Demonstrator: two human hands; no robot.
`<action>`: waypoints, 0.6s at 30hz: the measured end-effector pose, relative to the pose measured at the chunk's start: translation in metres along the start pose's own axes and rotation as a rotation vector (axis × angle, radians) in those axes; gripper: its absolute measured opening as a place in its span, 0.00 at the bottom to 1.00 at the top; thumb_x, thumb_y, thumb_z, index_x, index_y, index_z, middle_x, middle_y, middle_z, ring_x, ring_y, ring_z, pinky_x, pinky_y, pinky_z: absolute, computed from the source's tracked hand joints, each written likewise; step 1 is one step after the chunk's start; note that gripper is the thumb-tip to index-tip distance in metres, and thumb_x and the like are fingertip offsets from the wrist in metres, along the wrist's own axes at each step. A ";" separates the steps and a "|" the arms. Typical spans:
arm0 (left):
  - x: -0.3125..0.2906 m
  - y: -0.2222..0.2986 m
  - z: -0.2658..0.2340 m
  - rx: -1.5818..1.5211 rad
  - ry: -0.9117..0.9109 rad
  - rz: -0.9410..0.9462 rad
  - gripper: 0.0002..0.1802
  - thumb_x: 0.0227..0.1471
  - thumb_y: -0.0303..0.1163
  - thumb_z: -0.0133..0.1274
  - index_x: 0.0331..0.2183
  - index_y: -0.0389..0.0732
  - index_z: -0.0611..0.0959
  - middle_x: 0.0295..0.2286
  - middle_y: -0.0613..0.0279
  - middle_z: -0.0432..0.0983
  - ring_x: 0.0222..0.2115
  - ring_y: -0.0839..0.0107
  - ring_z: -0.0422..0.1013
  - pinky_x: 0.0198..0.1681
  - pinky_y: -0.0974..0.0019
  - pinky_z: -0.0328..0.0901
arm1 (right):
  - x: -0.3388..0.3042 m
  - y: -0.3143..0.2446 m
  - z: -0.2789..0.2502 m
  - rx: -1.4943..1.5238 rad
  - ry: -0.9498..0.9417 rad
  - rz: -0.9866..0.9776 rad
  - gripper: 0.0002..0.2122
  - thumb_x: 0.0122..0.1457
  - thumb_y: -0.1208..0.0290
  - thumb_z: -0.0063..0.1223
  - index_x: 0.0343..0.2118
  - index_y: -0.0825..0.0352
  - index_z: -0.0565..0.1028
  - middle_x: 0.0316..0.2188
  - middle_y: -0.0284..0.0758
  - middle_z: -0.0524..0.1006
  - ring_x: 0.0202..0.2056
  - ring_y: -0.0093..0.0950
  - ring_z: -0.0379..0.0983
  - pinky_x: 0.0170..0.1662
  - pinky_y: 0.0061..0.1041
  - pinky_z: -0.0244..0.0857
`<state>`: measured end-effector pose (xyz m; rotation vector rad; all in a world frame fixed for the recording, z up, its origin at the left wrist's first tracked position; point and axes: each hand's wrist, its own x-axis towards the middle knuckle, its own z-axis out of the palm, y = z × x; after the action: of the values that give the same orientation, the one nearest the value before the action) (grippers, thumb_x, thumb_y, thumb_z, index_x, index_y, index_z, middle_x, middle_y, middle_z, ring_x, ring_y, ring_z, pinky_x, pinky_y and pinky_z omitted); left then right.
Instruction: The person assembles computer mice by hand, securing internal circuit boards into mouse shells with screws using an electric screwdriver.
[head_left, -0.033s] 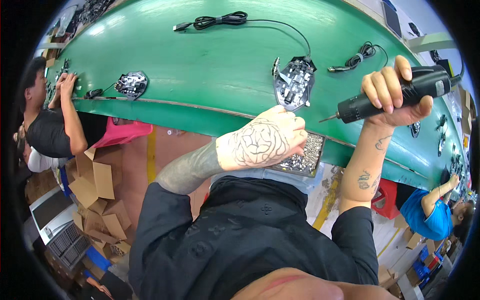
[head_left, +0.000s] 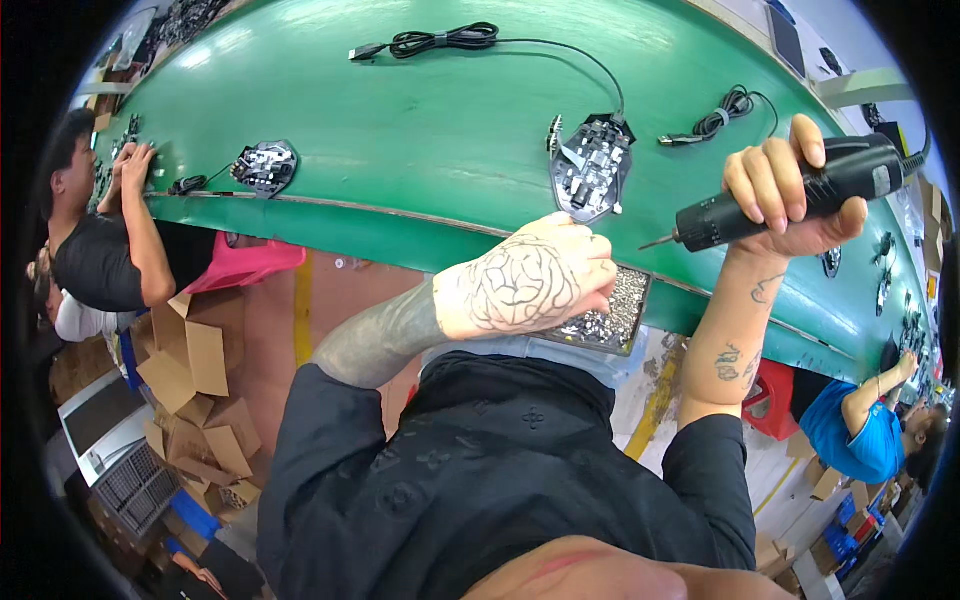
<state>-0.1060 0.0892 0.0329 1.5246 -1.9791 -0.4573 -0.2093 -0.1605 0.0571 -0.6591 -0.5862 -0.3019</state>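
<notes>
My right hand (head_left: 785,190) is wrapped round a black electric screwdriver (head_left: 790,195), its thin bit pointing left above the bench edge. My left hand (head_left: 535,275) hovers over a dark tray of small metal screws (head_left: 622,312), fingers curled down and closed. What those fingertips hold, if anything, is hidden under the hand. Just beyond the left hand lies an opened computer mouse (head_left: 592,170), its inner parts and circuit board bare. From its far end a black cable (head_left: 445,39) runs to a tied coil on the left.
The green bench (head_left: 420,130) spans the view. Another opened mouse (head_left: 265,168) sits at the left, and a coiled cable (head_left: 722,118) at the right. One person (head_left: 115,240) works at far left, another (head_left: 865,425) at far right. Cardboard boxes (head_left: 200,400) stand on the floor.
</notes>
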 end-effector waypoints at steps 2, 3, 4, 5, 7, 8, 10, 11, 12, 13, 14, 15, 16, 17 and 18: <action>0.002 -0.001 0.002 -0.099 0.046 0.025 0.10 0.50 0.39 0.58 0.28 0.44 0.77 0.26 0.64 0.68 0.30 0.65 0.69 0.37 0.62 0.61 | 0.001 0.000 0.005 -0.001 -0.011 0.010 0.26 0.53 0.48 0.60 0.45 0.62 0.65 0.21 0.25 0.69 0.20 0.18 0.67 0.28 0.21 0.63; 0.002 -0.001 0.003 -0.143 0.048 0.023 0.11 0.49 0.40 0.59 0.28 0.44 0.77 0.25 0.63 0.69 0.29 0.63 0.70 0.35 0.61 0.62 | 0.001 0.000 0.008 -0.003 -0.020 0.018 0.26 0.53 0.48 0.60 0.44 0.62 0.65 0.20 0.25 0.69 0.19 0.18 0.67 0.27 0.20 0.63; 0.001 -0.001 0.004 -0.181 0.052 0.012 0.12 0.49 0.41 0.60 0.27 0.43 0.78 0.23 0.62 0.71 0.28 0.61 0.71 0.34 0.60 0.63 | 0.000 0.002 0.010 -0.005 0.013 0.014 0.26 0.53 0.48 0.61 0.44 0.62 0.65 0.19 0.24 0.69 0.18 0.17 0.67 0.25 0.19 0.63; 0.000 -0.001 0.005 -0.175 0.056 0.003 0.12 0.49 0.41 0.60 0.27 0.43 0.78 0.23 0.62 0.71 0.28 0.61 0.71 0.34 0.60 0.63 | 0.000 0.002 0.011 0.004 0.007 0.017 0.26 0.53 0.48 0.61 0.44 0.62 0.65 0.19 0.24 0.69 0.18 0.17 0.67 0.25 0.19 0.63; 0.002 -0.002 0.006 -0.285 0.075 -0.002 0.13 0.49 0.42 0.60 0.27 0.43 0.78 0.21 0.59 0.73 0.26 0.56 0.72 0.32 0.56 0.64 | -0.001 0.001 0.011 -0.024 0.013 0.026 0.25 0.53 0.48 0.62 0.43 0.62 0.65 0.18 0.24 0.70 0.17 0.17 0.68 0.24 0.19 0.64; 0.004 -0.001 0.003 -0.287 0.046 -0.024 0.13 0.49 0.40 0.60 0.27 0.41 0.77 0.21 0.56 0.74 0.25 0.54 0.73 0.30 0.55 0.66 | -0.001 0.000 0.013 -0.022 0.032 0.023 0.25 0.52 0.48 0.63 0.42 0.61 0.65 0.18 0.24 0.70 0.17 0.18 0.68 0.24 0.19 0.64; 0.007 0.001 -0.001 -0.308 0.073 -0.081 0.13 0.49 0.40 0.60 0.27 0.41 0.77 0.21 0.55 0.74 0.25 0.53 0.73 0.30 0.55 0.66 | 0.000 0.001 0.016 0.019 0.046 0.025 0.24 0.52 0.51 0.65 0.41 0.61 0.65 0.17 0.24 0.71 0.16 0.18 0.68 0.23 0.19 0.64; 0.007 0.002 -0.002 -0.333 0.099 -0.132 0.13 0.49 0.39 0.60 0.27 0.40 0.77 0.21 0.54 0.75 0.25 0.52 0.74 0.30 0.55 0.67 | 0.003 0.004 0.017 0.044 0.037 0.028 0.24 0.52 0.52 0.66 0.41 0.61 0.66 0.17 0.24 0.71 0.16 0.18 0.68 0.23 0.19 0.65; 0.006 0.002 -0.001 -0.318 0.137 -0.145 0.12 0.50 0.37 0.60 0.29 0.40 0.77 0.21 0.54 0.75 0.25 0.52 0.75 0.30 0.55 0.68 | 0.005 0.005 0.018 0.055 0.031 0.031 0.23 0.52 0.53 0.66 0.40 0.61 0.66 0.17 0.24 0.71 0.16 0.18 0.69 0.23 0.18 0.65; 0.008 0.001 -0.001 -0.310 0.141 -0.152 0.12 0.50 0.37 0.60 0.29 0.40 0.77 0.21 0.54 0.75 0.25 0.52 0.75 0.30 0.55 0.68 | 0.005 0.004 0.017 0.059 0.031 0.031 0.23 0.52 0.54 0.66 0.40 0.61 0.66 0.16 0.25 0.72 0.16 0.18 0.69 0.23 0.18 0.65; 0.010 0.000 0.000 -0.356 0.169 -0.178 0.12 0.50 0.37 0.60 0.30 0.40 0.77 0.21 0.54 0.75 0.26 0.52 0.75 0.30 0.55 0.68 | 0.005 0.004 0.018 0.051 0.044 0.030 0.23 0.51 0.54 0.67 0.39 0.61 0.66 0.16 0.25 0.72 0.15 0.18 0.69 0.22 0.18 0.65; 0.012 -0.001 0.000 -0.400 0.200 -0.204 0.11 0.50 0.36 0.60 0.31 0.41 0.77 0.22 0.54 0.75 0.26 0.52 0.75 0.30 0.55 0.68 | 0.005 0.004 0.019 0.042 0.071 0.022 0.22 0.52 0.55 0.67 0.39 0.61 0.66 0.16 0.25 0.72 0.15 0.18 0.69 0.22 0.18 0.65; 0.014 -0.002 0.002 -0.402 0.249 -0.161 0.11 0.49 0.34 0.60 0.32 0.40 0.76 0.23 0.54 0.76 0.26 0.52 0.75 0.30 0.55 0.68 | 0.005 0.006 0.019 0.041 0.071 0.016 0.22 0.51 0.55 0.67 0.39 0.61 0.66 0.16 0.25 0.73 0.14 0.18 0.69 0.22 0.18 0.65; 0.015 -0.003 0.003 -0.384 0.260 -0.178 0.11 0.49 0.34 0.60 0.32 0.40 0.76 0.23 0.54 0.76 0.26 0.52 0.75 0.30 0.55 0.68 | 0.005 0.008 0.019 0.041 0.069 0.012 0.22 0.51 0.56 0.67 0.39 0.61 0.66 0.15 0.25 0.73 0.14 0.18 0.69 0.22 0.18 0.65; 0.016 -0.003 0.002 -0.383 0.251 -0.151 0.11 0.49 0.32 0.61 0.33 0.40 0.76 0.25 0.56 0.77 0.28 0.56 0.77 0.32 0.59 0.69 | 0.004 0.008 0.020 0.038 0.093 0.002 0.22 0.51 0.57 0.67 0.38 0.61 0.66 0.15 0.25 0.73 0.14 0.18 0.69 0.21 0.19 0.65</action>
<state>-0.1077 0.0726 0.0332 1.4116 -1.4921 -0.6328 -0.2108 -0.1419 0.0683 -0.6060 -0.5009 -0.3175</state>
